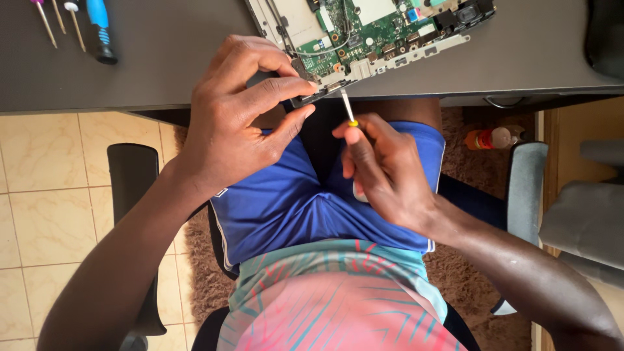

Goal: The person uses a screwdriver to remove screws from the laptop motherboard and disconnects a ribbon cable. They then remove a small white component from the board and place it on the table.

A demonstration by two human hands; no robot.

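Lap: the person sits in a chair, blue shorts (286, 201) and a pink-and-teal shirt (338, 299) nearest the camera.
Right hand (383, 169): fingers closed around a small screwdriver (348, 107), its thin shaft angled up to the near edge of the board.
Left hand (240, 117): thumb and forefinger pinched on the near corner of the laptop base (364, 68), the other fingers curled above it.
Laptop base: opened, green circuit board (351, 26) exposed; it lies on the dark desk (169, 52), with its near corner overhanging the desk edge above the lap.
Screwdriver tip: touching the base's edge, just beside the left fingertips.
Floor: a bottle (491, 138) lies on the brown rug (474, 260) at the right; beige tiles at the left.
Far left of desk: spare screwdrivers (71, 26), one with a blue handle, well apart from both hands.
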